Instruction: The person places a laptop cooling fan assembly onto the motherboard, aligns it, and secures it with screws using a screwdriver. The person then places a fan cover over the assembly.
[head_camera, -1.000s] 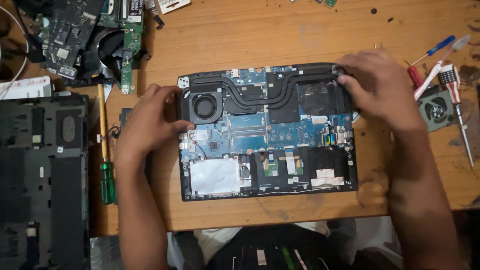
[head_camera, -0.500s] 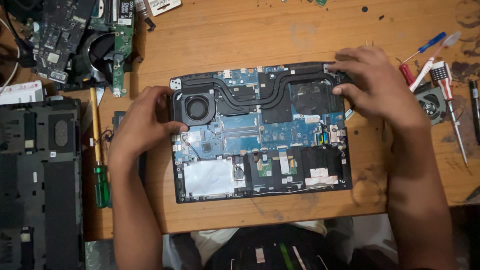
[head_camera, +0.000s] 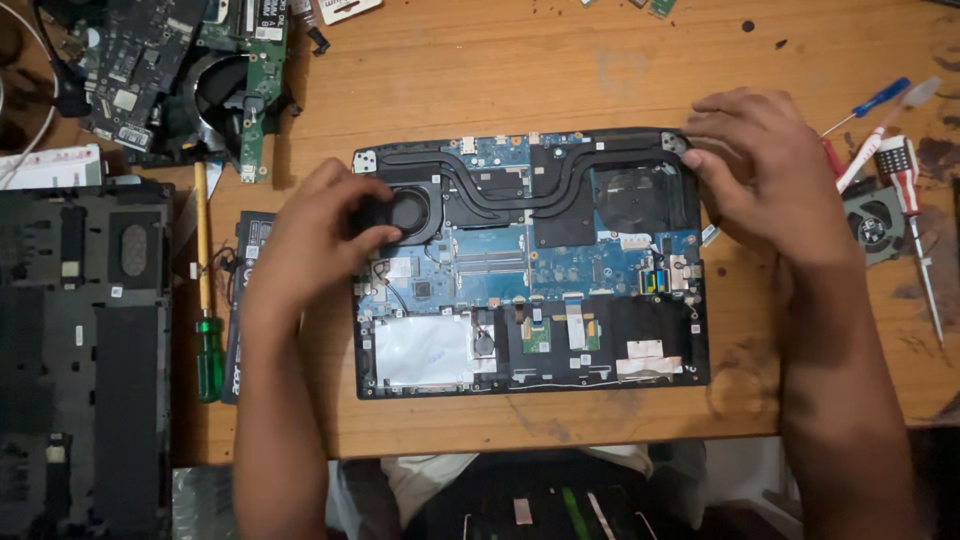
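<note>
The open laptop (head_camera: 530, 260) lies flat on the bench (head_camera: 560, 70) — the left hand (head_camera: 320, 235) rests curled on its left fan (head_camera: 410, 212), the right hand (head_camera: 765, 170) pinches its top right corner — no tools held

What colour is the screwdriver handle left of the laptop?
Green, on the screwdriver; seen in the head view.

Left fan (head_camera: 412, 212) partly under fingers (head_camera: 372, 236)

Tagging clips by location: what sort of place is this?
Likely an electronics repair bench: an opened laptop with its board and fans bared lies on a wooden table, loose circuit boards and screwdrivers around it. Left hand and right hand rest on the laptop.
</note>
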